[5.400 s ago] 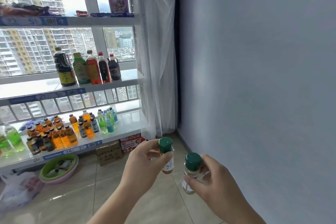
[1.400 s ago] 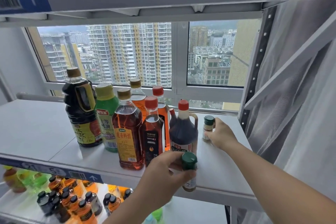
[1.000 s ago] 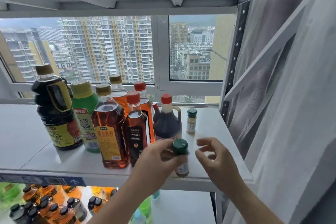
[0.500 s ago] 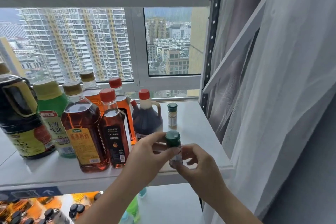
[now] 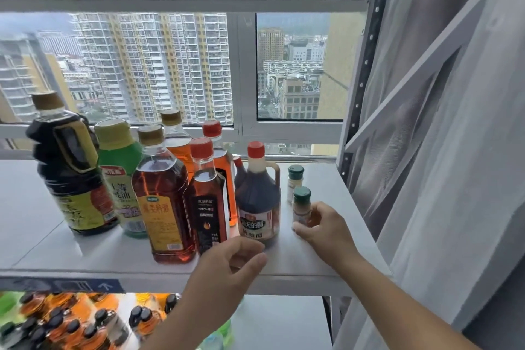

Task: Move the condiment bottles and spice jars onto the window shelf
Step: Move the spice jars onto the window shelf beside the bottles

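The right hand (image 5: 324,229) pinches the nearer spice jar (image 5: 301,204) low down; it stands upright on the window shelf (image 5: 325,183), beside the vinegar jug (image 5: 257,196). The left hand (image 5: 227,264) hovers loosely curled, empty.

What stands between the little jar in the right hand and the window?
A second green-capped spice jar, upright on the shelf behind the held jar, seen in the head view.

White metal window shelf (image 5: 312,261): glass & plastic condiment bottles (image 5: 162,193) clustered left-centre; just right, 2 upright green-capped spice jars, i.e. rear jar (image 5: 295,180) & front jar (image 5: 301,207).
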The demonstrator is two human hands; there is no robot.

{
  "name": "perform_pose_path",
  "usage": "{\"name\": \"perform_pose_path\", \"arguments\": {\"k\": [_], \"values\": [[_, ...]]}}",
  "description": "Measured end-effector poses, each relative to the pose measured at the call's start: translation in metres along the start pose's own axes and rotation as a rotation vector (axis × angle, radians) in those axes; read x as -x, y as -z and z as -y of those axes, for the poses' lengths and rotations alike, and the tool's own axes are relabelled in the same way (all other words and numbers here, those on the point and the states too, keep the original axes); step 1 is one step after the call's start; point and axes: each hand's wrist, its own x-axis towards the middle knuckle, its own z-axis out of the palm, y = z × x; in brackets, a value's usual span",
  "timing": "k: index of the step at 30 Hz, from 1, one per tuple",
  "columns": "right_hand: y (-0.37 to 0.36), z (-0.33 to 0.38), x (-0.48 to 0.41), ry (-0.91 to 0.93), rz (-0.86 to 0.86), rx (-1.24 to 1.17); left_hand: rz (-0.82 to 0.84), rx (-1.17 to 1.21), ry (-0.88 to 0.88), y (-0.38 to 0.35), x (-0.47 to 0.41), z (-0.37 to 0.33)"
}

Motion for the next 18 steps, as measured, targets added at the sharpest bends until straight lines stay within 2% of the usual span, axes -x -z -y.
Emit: {"name": "perform_pose_path", "arguments": {"k": [18], "values": [[-0.011,0.004,-0.032,-0.092,0.038,0.048,0.021,0.044,0.069,0.011,0.013,0.013]]}}
